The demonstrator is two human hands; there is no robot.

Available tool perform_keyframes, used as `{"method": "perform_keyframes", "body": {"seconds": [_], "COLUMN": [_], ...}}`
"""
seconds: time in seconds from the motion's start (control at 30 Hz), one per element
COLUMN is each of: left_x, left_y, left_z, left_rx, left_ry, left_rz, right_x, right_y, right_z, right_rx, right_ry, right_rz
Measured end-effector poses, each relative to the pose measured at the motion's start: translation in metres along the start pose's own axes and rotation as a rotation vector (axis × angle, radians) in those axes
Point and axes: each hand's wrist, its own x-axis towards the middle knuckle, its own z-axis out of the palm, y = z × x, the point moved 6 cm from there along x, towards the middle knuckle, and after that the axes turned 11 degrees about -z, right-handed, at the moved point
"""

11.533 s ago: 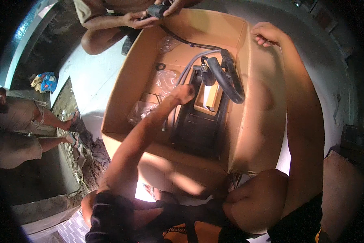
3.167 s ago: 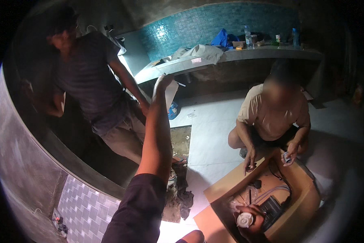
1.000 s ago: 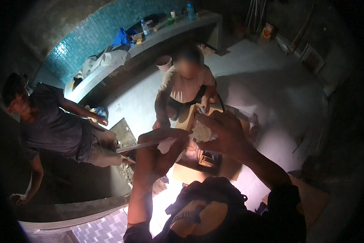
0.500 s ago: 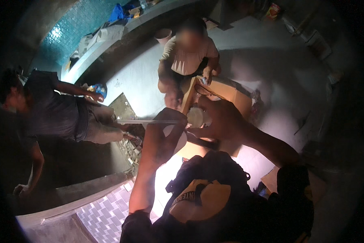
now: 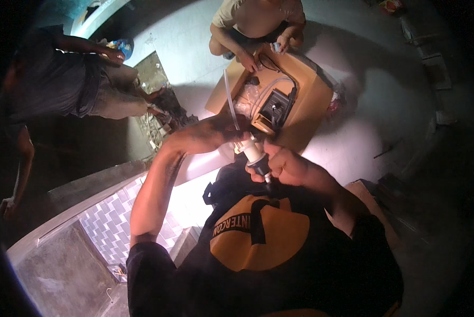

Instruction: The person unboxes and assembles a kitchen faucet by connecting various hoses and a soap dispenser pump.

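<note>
In front of my chest, both hands are closed on a white-and-black cylindrical fitting (image 5: pixel 254 153); its exact kind I cannot make out. My left hand (image 5: pixel 231 129) grips its white upper end, where a thin translucent tube (image 5: pixel 228 92) sticks up past the fingers. Around the dark lower part, the fingers of my right hand (image 5: pixel 287 166) are wrapped. Just beyond my hands, an open cardboard box (image 5: pixel 311 87) holds a black boxy device (image 5: pixel 275 108) with a black cable, a clear hose and crumpled clear plastic (image 5: pixel 247 95).
Across the box a person (image 5: pixel 255 26) crouches, one hand at its edge, the other holding a small pale item. Another person (image 5: pixel 63 79) leans in at the left, near rubble (image 5: pixel 163 108) in a floor opening. Patterned tiles (image 5: pixel 113 219) lie at lower left.
My hands have come closer to my body, baring the box's contents. The tube has swung from level to nearly upright, and the fitting now shows between both hands. The view has tipped downward.
</note>
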Motion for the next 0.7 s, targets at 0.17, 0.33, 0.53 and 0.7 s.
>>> {"method": "perform_keyframes", "body": {"seconds": [0.17, 0.33, 0.53, 0.7], "left_x": [0.019, 0.024, 0.021, 0.008], "left_y": [-0.005, -0.001, 0.007, 0.003], "left_z": [0.019, 0.022, 0.016, -0.017], "left_rx": [0.133, 0.203, 0.066, -0.137], "left_ry": [-0.096, -0.121, -0.007, 0.327], "left_rz": [0.012, 0.021, 0.089, -0.005], "right_x": [-0.024, -0.051, -0.065, -0.045], "right_y": [0.007, 0.008, 0.010, -0.044], "right_z": [0.004, 0.004, -0.014, -0.006], "right_rx": [-0.142, -0.479, -0.726, -1.049], "right_ry": [-0.188, -0.076, 0.152, 0.254], "right_rz": [-0.133, -0.233, -0.319, -0.964]}}
